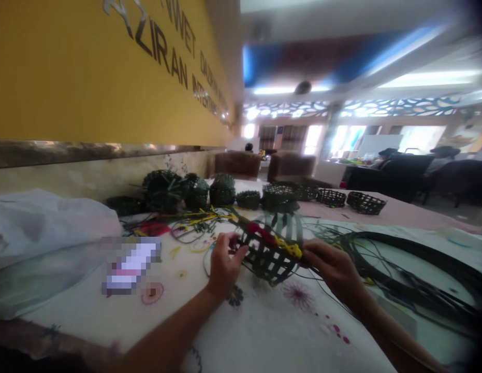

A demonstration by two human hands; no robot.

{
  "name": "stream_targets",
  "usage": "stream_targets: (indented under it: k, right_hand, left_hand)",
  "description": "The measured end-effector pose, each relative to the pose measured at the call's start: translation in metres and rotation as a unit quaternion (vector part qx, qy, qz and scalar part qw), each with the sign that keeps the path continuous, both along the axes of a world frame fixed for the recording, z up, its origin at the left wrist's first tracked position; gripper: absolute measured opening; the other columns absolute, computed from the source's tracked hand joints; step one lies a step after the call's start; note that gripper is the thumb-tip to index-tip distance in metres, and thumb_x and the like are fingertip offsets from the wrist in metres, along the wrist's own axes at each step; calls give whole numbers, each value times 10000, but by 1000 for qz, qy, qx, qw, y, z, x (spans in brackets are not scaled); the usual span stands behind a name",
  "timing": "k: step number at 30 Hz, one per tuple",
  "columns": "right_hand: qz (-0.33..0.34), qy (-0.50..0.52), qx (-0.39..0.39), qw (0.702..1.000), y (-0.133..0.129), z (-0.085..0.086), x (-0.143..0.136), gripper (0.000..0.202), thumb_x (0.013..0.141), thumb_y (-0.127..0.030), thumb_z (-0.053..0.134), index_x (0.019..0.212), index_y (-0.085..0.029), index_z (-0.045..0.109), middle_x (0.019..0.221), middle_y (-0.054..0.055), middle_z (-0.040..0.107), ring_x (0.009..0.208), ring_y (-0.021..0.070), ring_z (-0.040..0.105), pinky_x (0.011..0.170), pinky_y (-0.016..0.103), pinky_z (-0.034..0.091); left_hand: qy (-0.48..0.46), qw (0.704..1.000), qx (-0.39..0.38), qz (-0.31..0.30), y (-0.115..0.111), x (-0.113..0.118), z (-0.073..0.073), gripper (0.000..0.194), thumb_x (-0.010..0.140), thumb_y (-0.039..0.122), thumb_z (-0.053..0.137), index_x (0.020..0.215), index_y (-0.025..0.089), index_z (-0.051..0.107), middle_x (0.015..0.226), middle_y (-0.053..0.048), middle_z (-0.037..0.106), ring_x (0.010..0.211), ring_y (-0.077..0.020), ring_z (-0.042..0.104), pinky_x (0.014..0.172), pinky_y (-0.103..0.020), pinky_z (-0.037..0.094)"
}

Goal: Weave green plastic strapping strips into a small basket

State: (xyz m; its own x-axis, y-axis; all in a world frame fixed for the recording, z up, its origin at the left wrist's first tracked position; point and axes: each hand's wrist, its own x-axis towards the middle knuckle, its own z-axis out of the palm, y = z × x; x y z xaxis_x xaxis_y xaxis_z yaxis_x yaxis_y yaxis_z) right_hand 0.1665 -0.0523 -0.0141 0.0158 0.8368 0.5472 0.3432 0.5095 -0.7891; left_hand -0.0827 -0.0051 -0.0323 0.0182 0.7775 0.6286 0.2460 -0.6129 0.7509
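A small dark green woven basket (269, 261) with open square gaps is held tilted above the table. Red and yellow trim (289, 247) runs along its upper edge, and loose green strips stand up behind it. My left hand (225, 264) grips the basket's left side, thumb on the near wall, fingers behind. At the right end, beside the yellow trim, the fingers of my right hand (328, 261) are closed in a pinch on the basket's edge. Whether a thin strand is also between those fingertips is too blurred to tell.
Several green woven baskets (222, 190) stand along the back. A coil of dark strips (411, 243) lies at right, with thin strands near it. On the left are a white plastic bag (50, 223) and a blurred-out phone-like object (134, 265). Chairs (291, 167) and people are beyond.
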Motion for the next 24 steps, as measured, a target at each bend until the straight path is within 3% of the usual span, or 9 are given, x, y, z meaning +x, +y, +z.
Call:
stream_targets:
  k: [4, 9, 15, 18, 24]
  right_hand:
    - [-12, -83, 62, 995, -7, 5, -10, 148, 893, -287, 581, 782, -195, 614, 722, 8, 575, 601, 144, 575, 553, 272, 464]
    - [-14, -120, 82, 989, -10, 5, -19, 171, 916, -244, 532, 759, -199, 582, 716, 6, 554, 605, 143, 556, 574, 278, 443]
    - [-44, -177, 126, 975, -10, 5, -12, 126, 921, -191, 528, 801, -194, 570, 743, 15, 550, 628, 138, 539, 575, 269, 423]
    - [-41, -201, 148, 967, -10, 3, -13, 94, 920, -165, 527, 839, -195, 564, 793, 27, 560, 688, 146, 545, 617, 271, 425]
    - [-18, -222, 132, 966, -11, -1, -21, 95, 927, -153, 506, 851, -197, 539, 798, 23, 550, 710, 146, 530, 638, 267, 418]
  left_hand:
    - [-9, 1000, 14, 7, 1, -1, -1, 337, 837, 250, 620, 1170, 217, 581, 922, -27, 538, 786, -139, 536, 749, -264, 469]
    - [-34, 999, -19, 9, 8, 0, -8, 211, 865, 201, 556, 1071, 190, 601, 783, 10, 530, 703, -121, 507, 694, -239, 435]
    - [27, 997, 53, 44, 2, -7, 6, 268, 851, 250, 612, 1112, 189, 595, 859, -9, 553, 754, -131, 537, 749, -261, 449]
    - [33, 993, 96, 58, 1, -12, 12, 220, 845, 252, 629, 1053, 184, 608, 882, -18, 565, 761, -130, 552, 735, -254, 457]
    - [74, 995, 61, 39, 5, -12, 11, 67, 843, 230, 625, 873, 170, 622, 836, -20, 608, 750, -136, 574, 691, -244, 459]
